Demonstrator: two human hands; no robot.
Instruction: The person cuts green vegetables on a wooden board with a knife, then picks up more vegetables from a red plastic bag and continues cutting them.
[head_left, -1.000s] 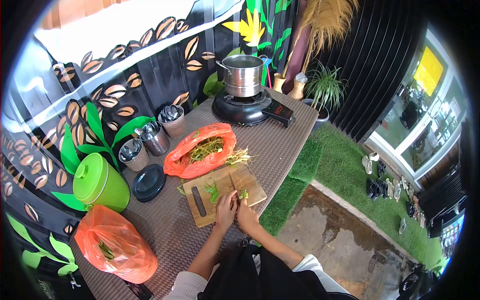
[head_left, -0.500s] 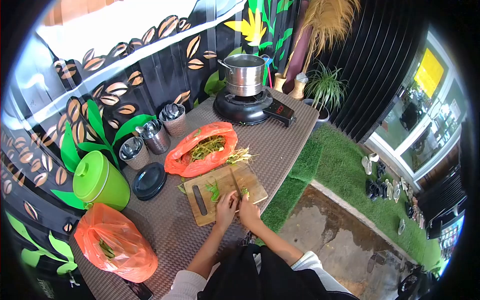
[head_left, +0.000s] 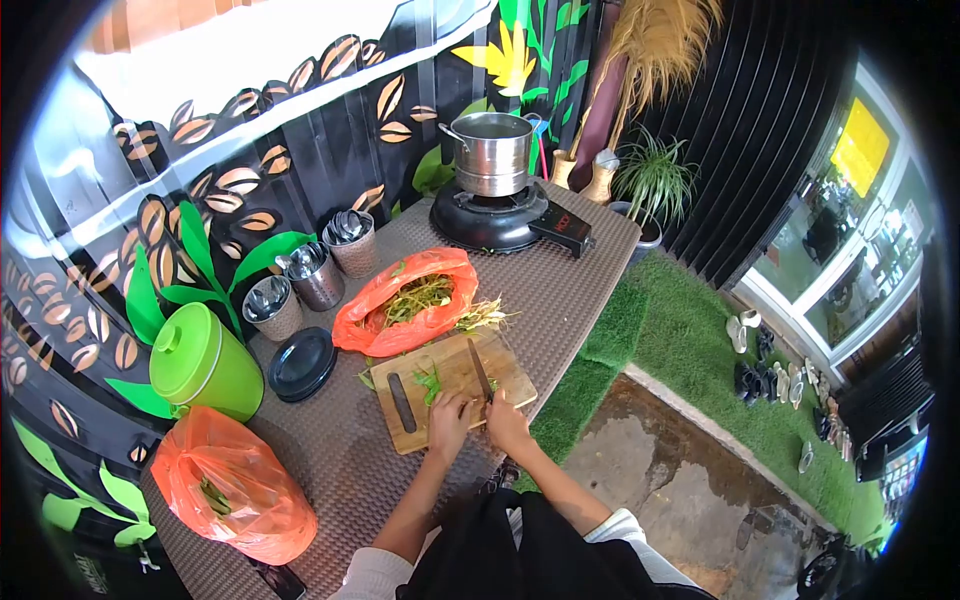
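My right hand (head_left: 507, 424) is wrapped round the handle of a knife (head_left: 479, 366), whose dark blade points away from me over the wooden cutting board (head_left: 405, 438). Beside it, my left hand (head_left: 449, 420) is closed with curled fingers over leafy greens (head_left: 428, 383), which stick out past the fingertips on the board. Small bits of green lie close to the blade. Just behind the board sits an orange plastic bag (head_left: 400, 335), its mouth spread round a heap of stalks (head_left: 420, 298). Pale roots hang out at its right side.
At the back, a steel pot (head_left: 493, 155) stands on a black portable stove (head_left: 484, 222). Cutlery cups (head_left: 318, 275), dark plates (head_left: 302, 362) and a lidded green container (head_left: 207, 362) line the wall side. A second orange bag (head_left: 235, 490) stands at the front left.
My right hand and the knife have shifted slightly right, away from my left hand, and the blade lies farther from the left fingers. The view has moved slightly.
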